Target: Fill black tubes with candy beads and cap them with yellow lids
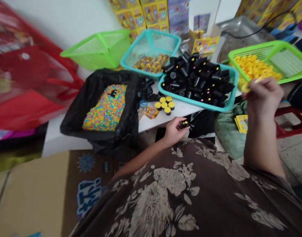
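Observation:
Close to my body, at the table's front edge, my left hand (174,131) is closed around a small black canister (184,123) with bits of yellow showing at its top. Raised at the right, my right hand (264,95) pinches a yellow plastic cap (246,87), slightly smeared by motion. Just behind it, a green basket (292,79) holds many yellow caps (257,67). A turquoise basket (205,107) heaped with black canisters (195,74) stands between my hands, further back. Left of it, several yellow-topped black canisters (165,105) stand grouped on the white table (182,108).
A box lined with a black bag (74,121) holds multicoloured pellets (106,108). Behind are a second turquoise basket (151,34) with small patterned pieces, a green basket (98,49) and stacked yellow boxes (131,18). A person's gloved hand (285,32) shows at upper right.

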Tool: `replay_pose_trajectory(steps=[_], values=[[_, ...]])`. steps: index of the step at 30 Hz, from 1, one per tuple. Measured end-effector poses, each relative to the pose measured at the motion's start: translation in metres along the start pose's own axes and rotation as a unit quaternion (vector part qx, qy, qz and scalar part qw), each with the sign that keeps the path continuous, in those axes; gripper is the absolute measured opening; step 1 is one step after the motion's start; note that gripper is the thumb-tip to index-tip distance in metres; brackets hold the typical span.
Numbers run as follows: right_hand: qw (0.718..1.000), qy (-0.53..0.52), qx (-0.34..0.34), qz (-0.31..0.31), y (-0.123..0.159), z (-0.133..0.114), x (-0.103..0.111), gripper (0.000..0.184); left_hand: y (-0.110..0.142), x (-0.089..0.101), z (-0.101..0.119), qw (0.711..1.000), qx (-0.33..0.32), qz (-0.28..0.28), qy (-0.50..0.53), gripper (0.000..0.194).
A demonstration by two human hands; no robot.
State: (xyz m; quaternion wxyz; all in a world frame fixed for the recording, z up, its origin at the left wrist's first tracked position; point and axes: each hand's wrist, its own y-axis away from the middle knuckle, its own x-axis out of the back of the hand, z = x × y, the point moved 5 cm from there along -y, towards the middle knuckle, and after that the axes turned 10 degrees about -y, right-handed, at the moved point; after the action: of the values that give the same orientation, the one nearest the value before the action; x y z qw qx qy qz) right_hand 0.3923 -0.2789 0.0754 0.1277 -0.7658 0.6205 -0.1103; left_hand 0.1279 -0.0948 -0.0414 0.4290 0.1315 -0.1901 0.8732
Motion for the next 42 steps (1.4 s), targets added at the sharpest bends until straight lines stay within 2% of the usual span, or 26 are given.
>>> replay_pose_trajectory(steps=[1,2,4,5,7,10,16,22,25,29,33,39,42], values=[[0.997,-0.069,-0.026,-0.031,0.035,0.003,-0.009,0.035,0.000,-0.002,0.000,1.000,-0.012,-0.001,-0.001,0.032],[0.984,-0.116,-0.093,-0.103,0.070,0.010,-0.025,0.037,0.000,-0.003,0.002,1.000,-0.024,-0.001,-0.004,0.030],[0.940,-0.165,-0.226,-0.196,0.130,0.023,-0.059,0.038,0.000,-0.006,0.005,0.999,-0.047,-0.003,-0.012,0.028],[0.921,-0.183,-0.270,-0.213,0.150,0.029,-0.073,0.039,0.000,-0.007,0.007,0.998,-0.056,-0.002,-0.019,0.027],[0.901,-0.203,-0.322,-0.209,0.169,0.040,-0.095,0.040,0.000,-0.007,0.009,0.997,-0.064,0.004,-0.031,0.024],[0.895,-0.213,-0.348,-0.180,0.169,0.053,-0.110,0.040,0.001,-0.005,0.008,0.997,-0.062,0.020,-0.033,0.020],[0.909,-0.192,-0.340,-0.147,0.171,0.062,-0.116,0.040,0.005,0.000,0.000,0.999,-0.025,0.025,-0.040,0.019],[0.886,-0.175,-0.377,-0.203,0.187,0.071,-0.126,0.044,0.009,0.009,0.001,0.998,-0.022,0.031,-0.046,0.020],[0.888,-0.200,-0.365,-0.194,0.187,0.069,-0.128,0.045,0.009,0.014,0.002,1.000,-0.013,0.020,-0.017,0.025],[0.894,-0.207,-0.348,-0.190,0.186,0.063,-0.129,0.044,0.009,0.013,-0.003,0.994,0.072,-0.046,0.073,0.032],[0.895,-0.219,-0.342,-0.182,0.185,0.060,-0.130,0.040,0.014,0.001,-0.008,0.962,0.171,-0.122,0.176,0.049],[0.880,-0.243,-0.377,-0.154,0.187,0.071,-0.136,0.040,0.017,-0.002,-0.006,0.949,0.203,-0.096,0.223,0.050],[0.878,-0.226,-0.380,-0.182,0.189,0.077,-0.140,0.045,0.017,-0.001,-0.010,0.940,0.231,-0.086,0.237,0.047]])
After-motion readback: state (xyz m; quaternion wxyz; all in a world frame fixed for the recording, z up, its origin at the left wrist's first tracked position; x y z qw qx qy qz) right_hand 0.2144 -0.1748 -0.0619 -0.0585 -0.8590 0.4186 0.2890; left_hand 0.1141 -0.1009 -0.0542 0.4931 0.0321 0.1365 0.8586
